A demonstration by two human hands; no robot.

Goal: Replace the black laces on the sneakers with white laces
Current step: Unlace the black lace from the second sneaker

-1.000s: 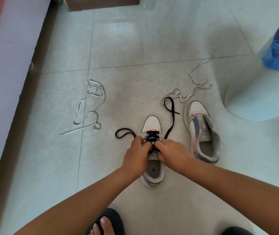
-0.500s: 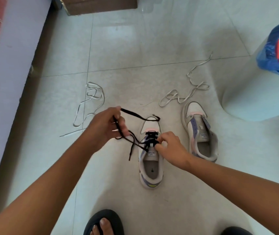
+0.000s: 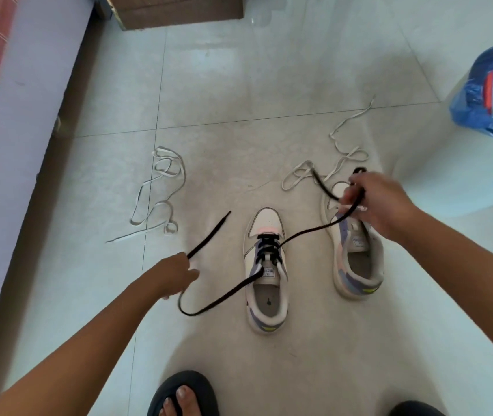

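Note:
Two white and purple sneakers stand on the tiled floor. The left sneaker still carries a black lace through its lower eyelets. My left hand pinches one end of that lace, which loops down beside the shoe. My right hand grips the other end, pulled taut above the unlaced right sneaker. One white lace lies loose on the floor to the left, another white lace beyond the right sneaker.
A bed edge with a pink checked cover runs along the left. A cardboard box sits at the back. A pale bin with a blue bag stands at the right. My sandalled foot is at the bottom.
Both hands left the eyelets and drew apart. My left hand dropped lower left with one lace end; my right hand pulled the other end up to the right, loosening the lace.

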